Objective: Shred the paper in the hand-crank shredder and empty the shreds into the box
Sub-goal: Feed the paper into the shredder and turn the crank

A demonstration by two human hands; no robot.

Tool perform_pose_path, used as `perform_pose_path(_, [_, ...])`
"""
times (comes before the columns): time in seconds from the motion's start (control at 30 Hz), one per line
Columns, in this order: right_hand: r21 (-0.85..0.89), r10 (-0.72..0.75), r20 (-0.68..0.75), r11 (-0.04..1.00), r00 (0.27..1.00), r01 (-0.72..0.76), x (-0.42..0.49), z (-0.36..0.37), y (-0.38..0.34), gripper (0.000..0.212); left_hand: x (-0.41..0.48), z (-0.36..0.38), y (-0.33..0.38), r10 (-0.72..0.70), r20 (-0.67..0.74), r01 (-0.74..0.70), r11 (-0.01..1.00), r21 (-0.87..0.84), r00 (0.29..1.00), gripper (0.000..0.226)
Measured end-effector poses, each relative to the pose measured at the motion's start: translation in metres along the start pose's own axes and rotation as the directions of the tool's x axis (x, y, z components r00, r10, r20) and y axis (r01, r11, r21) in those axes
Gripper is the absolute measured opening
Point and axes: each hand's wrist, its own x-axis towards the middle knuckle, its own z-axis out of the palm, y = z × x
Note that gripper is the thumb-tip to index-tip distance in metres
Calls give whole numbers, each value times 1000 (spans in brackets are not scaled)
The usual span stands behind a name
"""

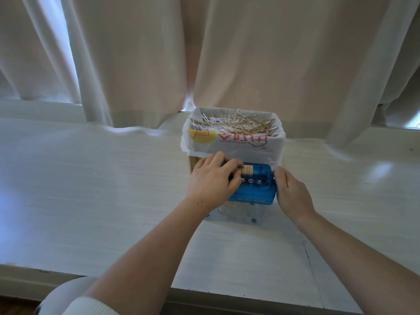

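Note:
A small hand-crank shredder (254, 189) with a blue translucent top and a clear bin below stands on the white table. A yellowish slip of paper (248, 170) sticks up from its slot. My left hand (212, 180) lies over the left half of the blue top, fingers bent beside the paper. My right hand (289, 189) is closed at the shredder's right end, where the crank is hidden under it. Right behind stands the box (231, 142), lined with a white printed plastic bag and full of white and golden shreds (236, 125).
The white table (102, 183) stretches wide to the left and right. Beige and white curtains (227, 53) hang just behind the box. The table's near edge (227, 298) runs below my forearms, and a seam line crosses the top at the right.

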Motion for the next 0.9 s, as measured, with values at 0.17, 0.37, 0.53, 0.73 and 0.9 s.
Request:
perform_pose_path(0.17, [257,-121,118,962,986,87,-22,-4,18,36,-1,1,0,-6,-26,6,1000,-7,1000,29])
perform_pose_path(0.37, [200,-157,121,971,980,130,-30,-7,12,39,-1,2,0,-3,-8,3,1000,-2,1000,28])
perform_pose_path(0.53, [142,-133,135,983,982,114,-28,-9,14,50,0,1,0,-4,-7,4,1000,3,1000,28])
perform_pose_path(0.73, [151,-81,137,987,987,60,-28,-5,16,46,0,3,-1,-7,4,7,1000,7,1000,26])
perform_pose_path(0.9, [137,-27,152,990,988,5,-27,-7,13,45,0,3,-1,-13,3,13,1000,2,1000,26])
